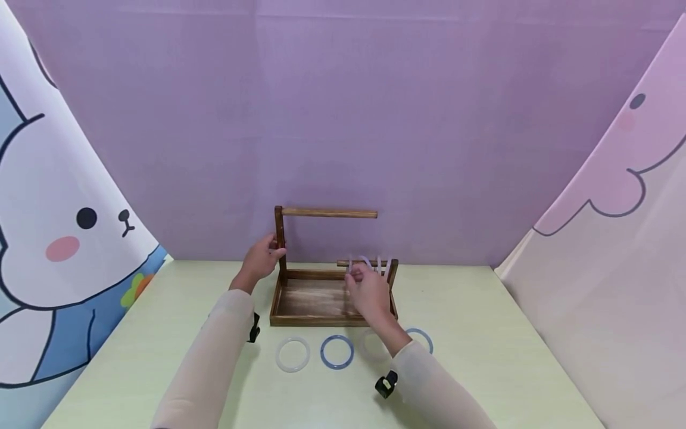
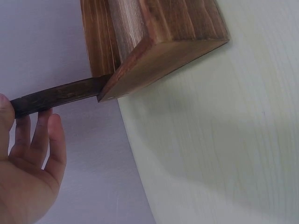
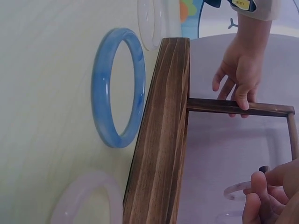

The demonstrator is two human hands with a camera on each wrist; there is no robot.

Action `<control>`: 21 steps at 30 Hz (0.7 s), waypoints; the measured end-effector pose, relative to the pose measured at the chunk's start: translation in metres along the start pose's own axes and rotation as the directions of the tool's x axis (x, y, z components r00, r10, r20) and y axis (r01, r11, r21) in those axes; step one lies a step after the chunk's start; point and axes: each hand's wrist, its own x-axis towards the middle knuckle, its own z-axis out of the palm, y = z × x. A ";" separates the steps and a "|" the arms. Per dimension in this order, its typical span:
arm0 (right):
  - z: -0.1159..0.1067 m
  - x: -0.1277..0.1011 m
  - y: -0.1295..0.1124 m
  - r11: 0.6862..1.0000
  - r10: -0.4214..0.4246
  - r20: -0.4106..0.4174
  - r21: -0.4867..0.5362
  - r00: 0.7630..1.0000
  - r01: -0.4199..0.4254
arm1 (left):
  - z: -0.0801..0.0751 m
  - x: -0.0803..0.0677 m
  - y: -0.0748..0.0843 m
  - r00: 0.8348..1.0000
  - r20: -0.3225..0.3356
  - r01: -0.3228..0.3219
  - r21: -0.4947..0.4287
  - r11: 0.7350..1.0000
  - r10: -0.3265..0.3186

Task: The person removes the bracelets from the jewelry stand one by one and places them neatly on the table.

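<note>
A wooden display stand has a tray base, a tall post with an upper rod, and a shorter lower rod. My left hand grips the tall post between thumb and fingers, as the left wrist view also shows. My right hand is at the free end of the lower rod, pinching a pale bangle. Whether this bangle encircles the rod is hard to tell. Several pale bangles hang on the lower rod, partly behind the right hand. No bangles are on the upper rod.
Before the stand lie a white bangle, a blue bangle, a faint pinkish bangle and another blue bangle partly behind the right forearm. The pale table meets a purple cloth backdrop just behind the stand.
</note>
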 end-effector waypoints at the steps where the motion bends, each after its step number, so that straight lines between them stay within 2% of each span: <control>1: -0.001 0.000 0.000 1.000 -0.004 -0.002 -0.002 1.000 0.004 | 0.000 0.000 0.000 1.000 0.001 -0.002 0.007 1.000 0.002; 6: -0.007 0.002 0.000 1.000 -0.007 -0.002 -0.007 1.000 0.007 | 0.003 0.001 0.001 1.000 -0.002 -0.003 0.030 1.000 0.003; 21: -0.004 0.004 -0.003 1.000 -0.009 0.002 0.027 1.000 0.009 | 0.002 0.002 -0.001 1.000 0.008 0.021 0.015 1.000 -0.021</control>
